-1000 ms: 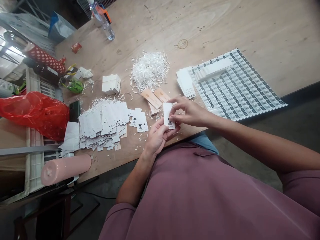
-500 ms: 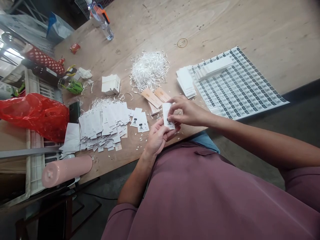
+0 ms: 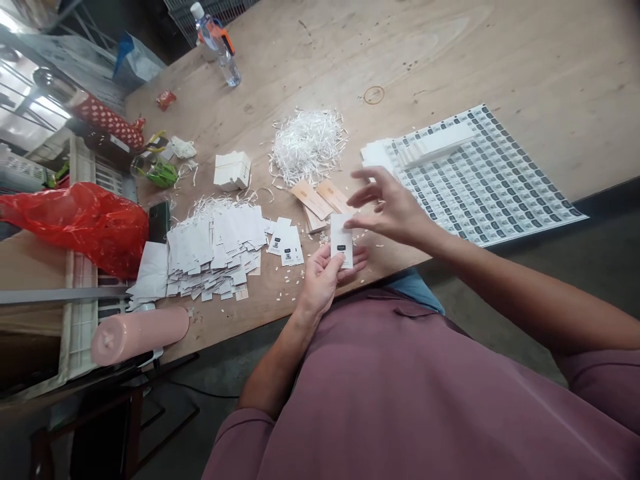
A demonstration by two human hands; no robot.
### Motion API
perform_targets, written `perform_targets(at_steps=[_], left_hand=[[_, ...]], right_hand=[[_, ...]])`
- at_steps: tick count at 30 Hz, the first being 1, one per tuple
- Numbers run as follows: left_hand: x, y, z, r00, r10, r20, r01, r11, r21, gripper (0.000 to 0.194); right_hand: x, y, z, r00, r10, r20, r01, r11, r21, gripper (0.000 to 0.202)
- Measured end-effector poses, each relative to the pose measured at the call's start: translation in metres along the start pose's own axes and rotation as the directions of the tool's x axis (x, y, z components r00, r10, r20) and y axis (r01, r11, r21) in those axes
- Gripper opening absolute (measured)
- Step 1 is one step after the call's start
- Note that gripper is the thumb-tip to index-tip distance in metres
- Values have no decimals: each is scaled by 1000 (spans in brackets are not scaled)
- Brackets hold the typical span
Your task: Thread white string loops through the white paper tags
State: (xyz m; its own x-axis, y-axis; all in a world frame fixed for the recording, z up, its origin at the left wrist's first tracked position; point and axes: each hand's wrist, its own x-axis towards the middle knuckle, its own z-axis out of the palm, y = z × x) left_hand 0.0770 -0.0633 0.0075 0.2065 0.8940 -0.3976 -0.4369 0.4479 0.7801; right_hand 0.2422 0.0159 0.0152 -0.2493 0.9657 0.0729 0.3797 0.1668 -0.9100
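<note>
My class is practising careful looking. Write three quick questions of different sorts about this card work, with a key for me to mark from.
1. Multiple choice: whose thumb lies over the lower part of the held white card? A: the right hand's. B: the left hand's. C: neither hand's.
2. True or false: a white stack lies on the large printed sheet.
3. Fill in the missing colour: in the picture, the cards just below the heap of white strings are ____.

Key
1. B, the left hand.
2. True.
3. Orange.
</note>
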Motion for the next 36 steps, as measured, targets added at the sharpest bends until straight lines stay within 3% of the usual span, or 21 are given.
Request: perform_targets(at_steps=[2, 5, 7, 8, 11, 14, 17, 21, 23, 25, 27, 29, 33, 36], left_hand=[[-2, -2, 0, 1000, -5, -8, 5, 1000, 16, 44], [-2, -3, -8, 998, 16, -67, -9, 995, 99, 48], [-2, 1, -20, 979, 113, -168, -75, 973, 216, 46], [-2, 4, -28, 953, 198, -230, -125, 947, 296, 45], [0, 17, -59, 791, 488, -368, -218, 788, 576, 42], [5, 27, -87, 722, 611, -325, -173, 613, 771, 38], [14, 29, -106, 674, 702, -228, -150, 432, 889, 33], [29, 23, -119, 634, 751, -187, -89, 311, 946, 22], [34, 17, -120, 600, 787, -140, -31, 198, 980, 27], [35, 10, -116, 599, 796, -86, 17, 95, 995, 31], [32, 1, -108, 639, 767, -58, 36, 46, 998, 37], [28, -7, -98, 682, 729, -53, 44, 30, 999, 41], [23, -22, -77, 728, 679, -96, 125, 6, 992, 49], [17, -25, -65, 770, 622, -142, 165, 21, 986, 56]], right_hand=[[0, 1, 5, 998, 14, 66, -19, 997, 77, 59], [-4, -1, 21, 992, -42, 117, 29, 993, 111, 42], [0, -3, 26, 986, -87, 143, 68, 988, 138, 39], [5, -2, 23, 984, -101, 150, 80, 987, 142, 38], [40, 10, -3, 992, -121, 23, 121, 993, 17, 34], [84, 34, -48, 972, -206, -114, 173, 953, -251, 26], [113, 60, -84, 976, -215, 33, 203, 848, -490, 21], [126, 78, -98, 979, -113, 171, 199, 725, -659, 63], [130, 83, -97, 970, -72, 231, 214, 705, -676, 67], [134, 88, -97, 960, -51, 277, 233, 698, -677, 62], [136, 95, -97, 957, -63, 285, 247, 694, -677, 61], [136, 103, -97, 960, -93, 264, 253, 694, -674, 65], [136, 113, -96, 969, -127, 212, 235, 743, -626, 63], [132, 110, -98, 990, -106, 92, 139, 829, -542, 48]])
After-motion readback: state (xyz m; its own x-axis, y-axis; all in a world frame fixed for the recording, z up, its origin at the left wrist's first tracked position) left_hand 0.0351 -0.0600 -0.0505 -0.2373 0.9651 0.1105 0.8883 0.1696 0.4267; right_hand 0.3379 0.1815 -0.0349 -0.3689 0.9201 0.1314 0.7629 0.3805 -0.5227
